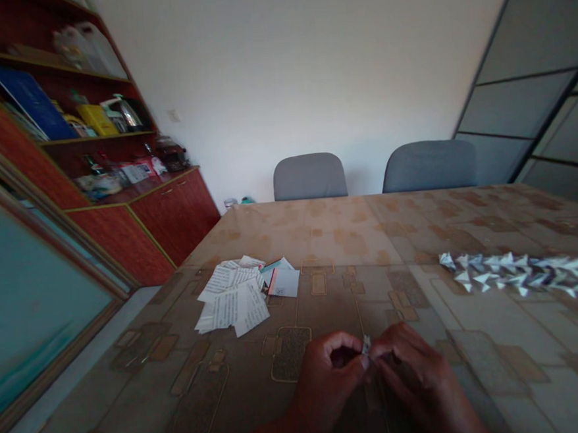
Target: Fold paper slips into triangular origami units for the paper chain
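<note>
Between my fingertips, low in the middle of the head view, is a small folded piece of paper [366, 344]. My left hand [327, 379] pinches it from the left with thumb and forefinger. From the other side, the fingers of my right hand [416, 369] close on the paper's edge. Much of the piece is covered by the fingers. Ahead and to the left lies a loose pile of printed paper slips [235, 299]. Over on the right, many folded paper pieces [520, 271] with pointed tips lie in a long band.
A patterned cloth covers the table [339, 233]. Two grey chairs [309, 177] stand behind its far edge, before a white wall. On the left is a red-brown cabinet [170, 211] whose shelves hold bottles, a kettle [128, 114] and a blue folder [33, 102].
</note>
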Tool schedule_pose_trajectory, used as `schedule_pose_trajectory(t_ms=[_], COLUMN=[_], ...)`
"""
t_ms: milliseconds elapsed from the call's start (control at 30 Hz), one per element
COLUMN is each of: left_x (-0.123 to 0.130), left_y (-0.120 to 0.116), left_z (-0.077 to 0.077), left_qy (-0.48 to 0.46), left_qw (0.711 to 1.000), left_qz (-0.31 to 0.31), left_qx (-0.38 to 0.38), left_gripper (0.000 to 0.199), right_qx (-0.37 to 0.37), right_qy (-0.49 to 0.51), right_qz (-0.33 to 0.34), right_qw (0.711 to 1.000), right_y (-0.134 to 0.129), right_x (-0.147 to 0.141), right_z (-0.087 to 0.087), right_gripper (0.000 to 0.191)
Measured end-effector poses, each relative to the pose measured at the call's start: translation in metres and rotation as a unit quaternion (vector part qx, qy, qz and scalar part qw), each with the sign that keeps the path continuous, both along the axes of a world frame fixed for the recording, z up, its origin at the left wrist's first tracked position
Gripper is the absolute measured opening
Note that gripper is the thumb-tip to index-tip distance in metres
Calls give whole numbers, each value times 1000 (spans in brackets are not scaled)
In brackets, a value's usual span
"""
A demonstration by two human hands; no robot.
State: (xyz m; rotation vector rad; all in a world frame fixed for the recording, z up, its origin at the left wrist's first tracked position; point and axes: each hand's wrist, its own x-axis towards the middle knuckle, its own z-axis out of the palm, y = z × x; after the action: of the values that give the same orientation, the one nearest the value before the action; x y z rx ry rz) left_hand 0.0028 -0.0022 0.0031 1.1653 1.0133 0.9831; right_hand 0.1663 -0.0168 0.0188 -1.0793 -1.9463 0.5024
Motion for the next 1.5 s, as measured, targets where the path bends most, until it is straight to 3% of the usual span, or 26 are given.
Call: schedule_pose_trajectory(t_ms=[133, 267, 400, 567, 700, 800, 1033, 1267, 1500], left_x=[0, -4, -9, -11, -10, -8, -7, -3, -4], left_y=[0, -1, 1, 2, 1, 1, 0, -2, -1], left_z=[0, 6, 12, 16, 14, 13, 11, 9, 6], left_qy=[27, 115, 152, 170, 171, 160, 127, 109, 120], left_qw=[996, 969, 923, 903, 905, 913, 919, 962, 972], left_qz=[43, 85, 98, 71, 65, 76, 60, 59, 58], left_qx=[66, 200, 338, 387, 383, 367, 367, 243, 194], left_gripper=[7, 7, 11, 13, 13, 12, 14, 15, 8], right_qx=[-42, -122, -251, -362, -398, -409, -404, -338, -333], right_qy=[31, 110, 205, 283, 339, 350, 334, 294, 264], right_qz=[-6, -29, -58, -31, -28, -27, -12, -27, 8], right_qw=[999, 986, 944, 888, 852, 843, 852, 894, 905], right_y=[-2, -3, -3, -6, -7, -6, -4, -3, 0], right_x=[-2, -4, -5, -9, -12, -11, -7, -4, -2], right_z=[2, 5, 3, 6, 7, 3, -5, -8, -6], right_gripper=[12, 22, 39, 46, 44, 38, 30, 25, 17])
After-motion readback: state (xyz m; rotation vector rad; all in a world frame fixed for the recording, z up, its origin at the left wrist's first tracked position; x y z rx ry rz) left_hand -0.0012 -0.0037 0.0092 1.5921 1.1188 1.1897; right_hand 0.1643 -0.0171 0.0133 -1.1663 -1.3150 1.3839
